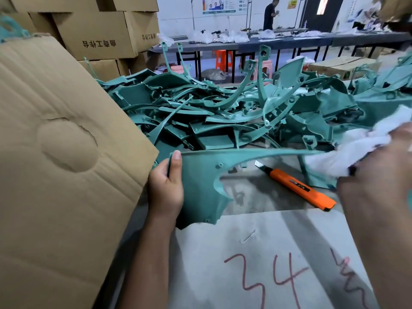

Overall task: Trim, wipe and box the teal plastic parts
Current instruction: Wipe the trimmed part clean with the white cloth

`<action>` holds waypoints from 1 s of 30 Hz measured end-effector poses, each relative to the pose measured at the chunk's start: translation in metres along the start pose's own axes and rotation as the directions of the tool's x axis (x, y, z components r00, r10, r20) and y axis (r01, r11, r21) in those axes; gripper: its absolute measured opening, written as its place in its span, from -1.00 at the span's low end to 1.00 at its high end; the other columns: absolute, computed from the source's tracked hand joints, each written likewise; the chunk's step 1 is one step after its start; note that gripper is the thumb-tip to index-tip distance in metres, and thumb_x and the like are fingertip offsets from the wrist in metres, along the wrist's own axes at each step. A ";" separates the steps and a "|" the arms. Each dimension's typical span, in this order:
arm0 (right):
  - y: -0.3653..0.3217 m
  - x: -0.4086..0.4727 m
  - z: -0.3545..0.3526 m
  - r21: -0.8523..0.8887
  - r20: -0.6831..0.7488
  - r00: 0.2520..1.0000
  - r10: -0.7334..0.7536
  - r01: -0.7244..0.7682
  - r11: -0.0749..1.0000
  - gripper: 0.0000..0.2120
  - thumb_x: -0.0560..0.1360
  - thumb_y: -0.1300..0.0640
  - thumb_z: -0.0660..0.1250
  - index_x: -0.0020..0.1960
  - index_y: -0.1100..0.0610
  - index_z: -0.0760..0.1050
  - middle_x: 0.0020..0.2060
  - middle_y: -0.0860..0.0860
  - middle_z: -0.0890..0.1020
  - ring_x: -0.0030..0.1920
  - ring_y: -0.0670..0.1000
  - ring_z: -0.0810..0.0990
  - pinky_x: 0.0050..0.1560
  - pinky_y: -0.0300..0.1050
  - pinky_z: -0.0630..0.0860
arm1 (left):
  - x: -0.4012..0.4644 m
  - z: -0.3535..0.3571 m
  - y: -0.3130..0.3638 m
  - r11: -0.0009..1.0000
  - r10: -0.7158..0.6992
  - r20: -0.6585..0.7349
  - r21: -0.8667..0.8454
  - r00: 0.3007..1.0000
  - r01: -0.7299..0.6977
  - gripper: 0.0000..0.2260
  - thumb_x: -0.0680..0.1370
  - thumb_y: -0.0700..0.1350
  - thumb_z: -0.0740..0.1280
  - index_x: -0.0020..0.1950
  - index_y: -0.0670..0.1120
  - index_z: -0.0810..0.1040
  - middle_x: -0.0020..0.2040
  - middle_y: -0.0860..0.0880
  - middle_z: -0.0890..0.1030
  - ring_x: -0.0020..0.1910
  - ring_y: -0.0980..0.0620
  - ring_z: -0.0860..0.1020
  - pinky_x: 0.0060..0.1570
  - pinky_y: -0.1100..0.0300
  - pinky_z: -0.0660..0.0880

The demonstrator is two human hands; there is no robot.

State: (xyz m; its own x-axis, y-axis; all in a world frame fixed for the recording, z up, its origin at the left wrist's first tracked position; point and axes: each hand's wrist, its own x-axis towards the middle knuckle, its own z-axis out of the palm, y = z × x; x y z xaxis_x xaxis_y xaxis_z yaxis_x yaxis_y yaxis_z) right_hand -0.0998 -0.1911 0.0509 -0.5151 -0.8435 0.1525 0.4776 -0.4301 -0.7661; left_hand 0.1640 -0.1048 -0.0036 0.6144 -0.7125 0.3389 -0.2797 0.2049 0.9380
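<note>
Wiping stage of one part, with most of the work apparently remaining. A cardboard flap (66, 139) is filling the left of the frame; whether its box is holding any finished parts cannot be told. A large heap of teal parts (234, 108) is lying across the middle and upper right, seemingly waiting to be handled. In the lower centre, one teal part (200, 188) is being held just above the grey worktop (256, 241). The left hand (166, 188) is gripping the part's left edge, thumb on top. At the right edge of the frame, the right hand (379, 175), blurred, is clutching a white cloth (361, 150) and pressing it against the part's thin right end. An orange knife (298, 186), blade out, is lying unused on the worktop beneath the part, suggesting that trimming of this piece is finished and boxing is next.
</note>
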 end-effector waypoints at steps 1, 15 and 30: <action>0.000 0.002 0.001 0.014 -0.058 0.998 0.032 -0.031 0.999 -0.63 0.76 -0.02 0.14 -0.18 0.11 0.28 -0.31 0.09 0.46 -0.35 0.09 0.50 -0.28 -0.21 0.40 | 0.001 0.000 -0.001 0.996 -0.069 0.000 -0.058 0.998 0.069 -0.33 0.63 0.26 0.21 -0.10 -0.42 0.45 -0.24 -0.16 0.51 -0.23 -0.07 0.43 -0.21 0.00 0.38; 0.024 -0.037 0.005 -0.387 0.592 0.653 -0.472 0.744 0.545 -0.72 0.75 0.09 0.11 -0.07 0.19 0.41 -0.18 0.05 0.44 -0.18 0.11 0.40 -0.16 0.01 0.32 | -0.002 0.002 -0.010 0.966 -0.048 -0.296 0.227 0.954 0.119 -0.61 0.71 0.13 0.15 -0.13 -0.08 0.57 -0.16 -0.05 0.61 -0.07 -0.09 0.56 -0.01 0.04 0.45; 0.039 -0.074 0.042 -0.420 0.864 0.442 -0.241 0.897 0.141 -0.51 0.68 -0.20 -0.07 -0.23 0.07 0.37 -0.42 -0.02 0.39 -0.44 0.18 0.47 -0.40 -0.01 0.35 | -0.032 0.028 0.022 0.840 0.528 -0.034 0.166 0.849 -0.516 -0.73 0.68 0.08 0.20 -0.19 0.03 0.41 -0.35 0.15 0.40 -0.36 0.13 0.42 -0.37 0.16 0.28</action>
State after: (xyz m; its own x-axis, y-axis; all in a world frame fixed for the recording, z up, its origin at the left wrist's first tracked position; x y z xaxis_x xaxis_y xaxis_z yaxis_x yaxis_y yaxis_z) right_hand -0.0135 -0.1585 0.0359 0.2722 -0.5471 0.7916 -0.6934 -0.6819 -0.2329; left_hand 0.1172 -0.0965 0.0039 0.3990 -0.4736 0.7852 -0.6748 0.4281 0.6011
